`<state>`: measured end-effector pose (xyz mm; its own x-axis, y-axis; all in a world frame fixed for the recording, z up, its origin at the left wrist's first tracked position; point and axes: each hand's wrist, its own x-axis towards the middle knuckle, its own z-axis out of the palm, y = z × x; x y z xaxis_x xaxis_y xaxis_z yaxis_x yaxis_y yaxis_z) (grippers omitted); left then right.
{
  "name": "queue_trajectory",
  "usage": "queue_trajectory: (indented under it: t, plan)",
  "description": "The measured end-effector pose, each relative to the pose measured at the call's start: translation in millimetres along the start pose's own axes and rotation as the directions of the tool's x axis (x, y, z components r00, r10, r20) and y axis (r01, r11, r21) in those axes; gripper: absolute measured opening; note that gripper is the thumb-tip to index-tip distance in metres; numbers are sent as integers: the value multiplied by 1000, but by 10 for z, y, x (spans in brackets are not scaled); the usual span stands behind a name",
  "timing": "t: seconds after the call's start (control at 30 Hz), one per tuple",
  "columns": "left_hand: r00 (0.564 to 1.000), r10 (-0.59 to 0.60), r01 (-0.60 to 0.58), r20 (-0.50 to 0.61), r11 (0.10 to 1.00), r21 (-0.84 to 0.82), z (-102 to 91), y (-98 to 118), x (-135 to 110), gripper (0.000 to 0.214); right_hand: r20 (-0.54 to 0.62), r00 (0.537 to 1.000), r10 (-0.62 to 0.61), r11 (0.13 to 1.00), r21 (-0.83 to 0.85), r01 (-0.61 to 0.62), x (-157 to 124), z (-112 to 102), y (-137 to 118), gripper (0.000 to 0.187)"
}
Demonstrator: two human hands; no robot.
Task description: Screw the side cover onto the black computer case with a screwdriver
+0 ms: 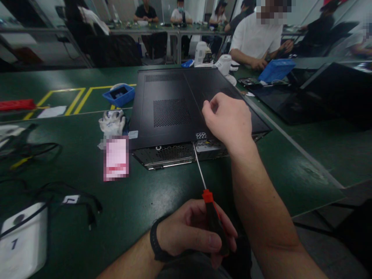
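A black computer case (174,104) lies flat on the green table (87,155), its rear panel facing me. My left hand (194,230) is closed round the black and red handle of a screwdriver (213,221). The screwdriver's thin shaft runs up to the top edge of the case's rear panel. My right hand (228,120) rests on the case's lid near its rear right corner, fingers curled and pressed against the lid. A black band sits on my left wrist.
A blue tray (119,94) and a crumpled white glove (112,121) lie left of the case, with a pink card (116,158) in front. Black cables (43,149) and a white numbered pouch (21,236) are at the left. Another open case (319,93) and seated people are beyond.
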<state>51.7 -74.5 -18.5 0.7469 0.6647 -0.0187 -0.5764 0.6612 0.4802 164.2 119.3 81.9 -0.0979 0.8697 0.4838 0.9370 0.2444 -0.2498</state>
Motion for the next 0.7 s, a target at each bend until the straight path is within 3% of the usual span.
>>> queue_trajectory:
  t: [0.43, 0.7]
  plan:
    - [1000, -15, 15, -5, 1000, 21, -66, -62, 4, 43, 4, 1000, 2, 1000, 7, -2, -2, -10, -7, 35]
    - [999, 37, -37, 23, 999, 1, -37, -37, 11, 32, 8, 1000, 14, 1000, 7, -14, 6, -13, -15, 34]
